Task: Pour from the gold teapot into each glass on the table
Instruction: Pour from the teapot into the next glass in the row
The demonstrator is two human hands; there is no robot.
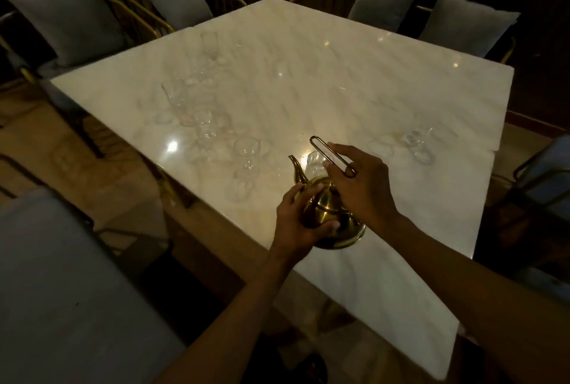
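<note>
The gold teapot (327,214) is over the near part of the white marble table (339,81), its spout pointing up and away to the left. My right hand (361,180) grips its thin loop handle from above. My left hand (293,223) cups the pot's round body from the left. A clear glass (316,163) stands just behind the spout, partly hidden by the handle. Another stemmed glass (246,152) stands to its left. Several more clear glasses line up toward the far left, the farthest one (209,44) near the table's edge. A small glass (411,138) sits at the right.
Chairs with gold frames and grey cushions ring the table: two at the far left (71,16), two at the far right (462,22), and one at the right edge (543,173). A grey cushioned surface (61,291) lies at my near left.
</note>
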